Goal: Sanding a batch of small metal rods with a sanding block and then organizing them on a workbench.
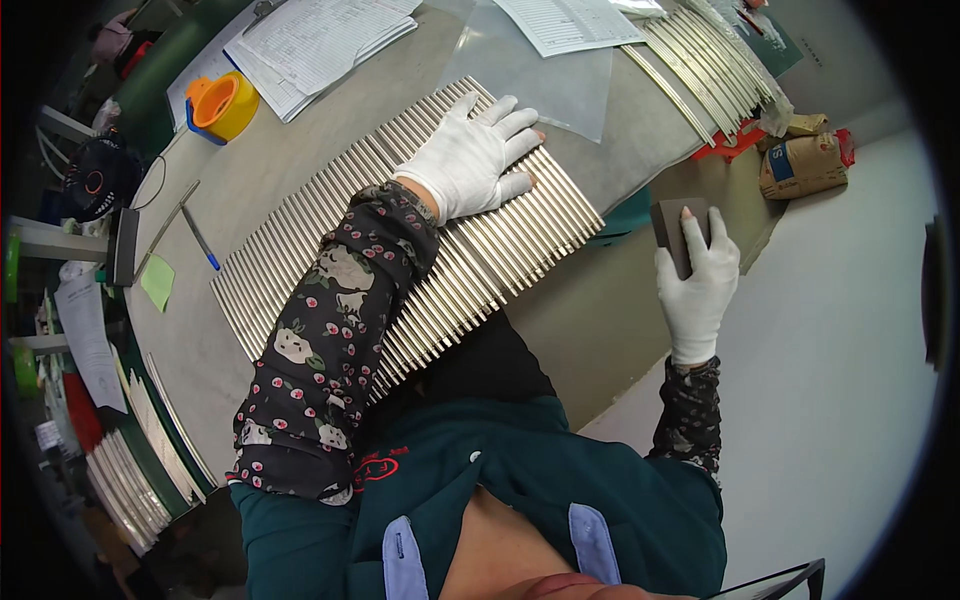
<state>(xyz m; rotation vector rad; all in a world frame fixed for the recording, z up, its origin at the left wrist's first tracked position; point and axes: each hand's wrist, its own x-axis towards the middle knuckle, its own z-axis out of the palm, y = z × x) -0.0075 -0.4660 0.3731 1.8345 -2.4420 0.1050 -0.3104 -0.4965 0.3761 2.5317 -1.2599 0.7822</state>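
Observation:
A wide row of shiny metal rods [310, 225] lies side by side on the grey table, their near ends reaching over its edge toward my body. My left hand [468, 160], in a white glove with some fingertips bare, rests flat across the far part of the row, fingers spread. Off to the right, past the row's end and away from the table, my right hand [702, 285] is gloved too. It grips a dark grey rectangular block [667, 220], which looks like a sanding block. Part of the block is hidden behind the fingers.
Paper stacks [300, 50] and a clear plastic sheet [545, 75] cover the far table. An orange-yellow tape roll [230, 105], blue pen [200, 240] and green note [157, 282] lie left. More rods [700, 70] sit far right, above a brown bag [805, 165]. A black fan [95, 175] stands left.

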